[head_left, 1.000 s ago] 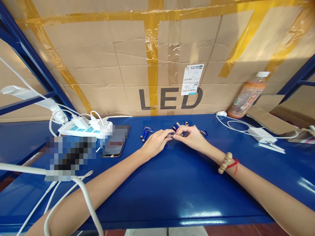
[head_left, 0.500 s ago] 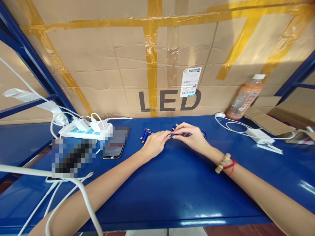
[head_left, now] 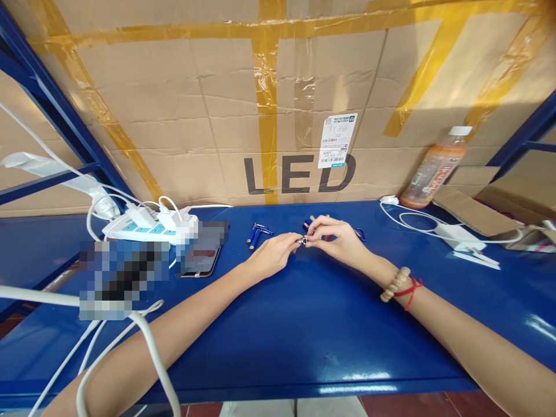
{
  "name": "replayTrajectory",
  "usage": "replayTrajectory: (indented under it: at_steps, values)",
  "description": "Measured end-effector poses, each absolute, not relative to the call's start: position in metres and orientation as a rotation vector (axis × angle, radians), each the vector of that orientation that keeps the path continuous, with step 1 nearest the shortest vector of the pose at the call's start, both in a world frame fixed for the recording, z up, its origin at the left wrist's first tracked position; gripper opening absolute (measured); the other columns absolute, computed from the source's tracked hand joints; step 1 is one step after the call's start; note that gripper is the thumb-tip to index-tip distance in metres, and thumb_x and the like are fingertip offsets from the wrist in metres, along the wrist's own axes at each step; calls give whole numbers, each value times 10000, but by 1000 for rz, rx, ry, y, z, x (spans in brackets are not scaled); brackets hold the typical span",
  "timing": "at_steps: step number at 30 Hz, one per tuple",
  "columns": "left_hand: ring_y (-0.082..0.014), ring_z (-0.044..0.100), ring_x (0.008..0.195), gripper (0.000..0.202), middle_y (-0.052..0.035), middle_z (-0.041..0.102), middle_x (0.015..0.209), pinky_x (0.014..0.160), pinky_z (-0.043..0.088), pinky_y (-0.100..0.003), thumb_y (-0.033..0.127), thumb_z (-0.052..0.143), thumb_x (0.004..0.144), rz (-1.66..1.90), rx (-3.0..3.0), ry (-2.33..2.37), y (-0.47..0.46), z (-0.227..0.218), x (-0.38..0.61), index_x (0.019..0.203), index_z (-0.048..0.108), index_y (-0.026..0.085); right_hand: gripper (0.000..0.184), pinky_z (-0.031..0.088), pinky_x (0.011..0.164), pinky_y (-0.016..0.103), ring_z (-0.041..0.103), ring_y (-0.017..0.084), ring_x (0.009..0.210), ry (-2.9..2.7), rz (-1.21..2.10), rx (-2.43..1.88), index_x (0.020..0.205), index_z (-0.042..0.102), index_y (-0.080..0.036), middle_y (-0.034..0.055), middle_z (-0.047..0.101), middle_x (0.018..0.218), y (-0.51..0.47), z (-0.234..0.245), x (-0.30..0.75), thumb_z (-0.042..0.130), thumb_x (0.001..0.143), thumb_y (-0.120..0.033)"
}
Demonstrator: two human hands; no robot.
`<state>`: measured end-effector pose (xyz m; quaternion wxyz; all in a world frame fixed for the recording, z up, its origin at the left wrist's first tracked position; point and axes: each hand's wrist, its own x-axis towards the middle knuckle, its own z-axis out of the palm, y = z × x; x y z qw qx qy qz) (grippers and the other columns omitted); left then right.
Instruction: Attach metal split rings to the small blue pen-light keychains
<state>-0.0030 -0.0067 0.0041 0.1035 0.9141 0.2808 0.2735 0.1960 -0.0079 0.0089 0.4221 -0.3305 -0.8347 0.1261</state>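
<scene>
My left hand (head_left: 273,255) and my right hand (head_left: 336,240) meet over the blue shelf, fingertips almost touching. Between them is a small silvery metal piece (head_left: 304,241) with a round, ring-like end; its exact kind is too small to make out. Both hands pinch it, the left from one side and the right from the other. Slim blue-and-silver pieces (head_left: 258,235) lie just beyond my left hand. Further blue pieces (head_left: 308,222) lie behind my right hand, partly hidden by its fingers. A beaded bracelet and a red string circle my right wrist.
A large cardboard box (head_left: 217,116) stands along the back. To the left are a power strip (head_left: 145,231), a phone (head_left: 202,263) and a thick white cable (head_left: 152,353) crossing near my left arm. On the right stand a drink bottle (head_left: 434,171) and a white charger with cable (head_left: 460,237).
The round end of the metal piece now shows more clearly between my fingertips. My hands have barely moved, and the view has shifted slightly.
</scene>
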Motion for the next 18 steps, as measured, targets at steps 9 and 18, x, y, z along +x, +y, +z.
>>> replayTrajectory:
  at_steps: [9, 18]
  values:
    - [-172, 648, 892, 234, -86, 684, 1007, 802, 513, -267, 182, 406, 916, 1055, 2773, 686, -1, -5, -4, 1040, 596, 125, 212, 418, 578, 253, 542, 115, 665, -2139, 212, -854, 631, 625, -189, 27, 616, 790, -11, 8, 195, 624, 787, -334]
    - [-152, 651, 784, 249, -75, 707, 909, 730, 528, -278, 170, 399, 918, 1216, 2843, 561, 3, -9, -5, 973, 639, 133, 272, 414, 579, 257, 535, 120, 639, -2054, 265, -945, 559, 550, -184, 15, 591, 698, -17, 9, 185, 651, 745, -354]
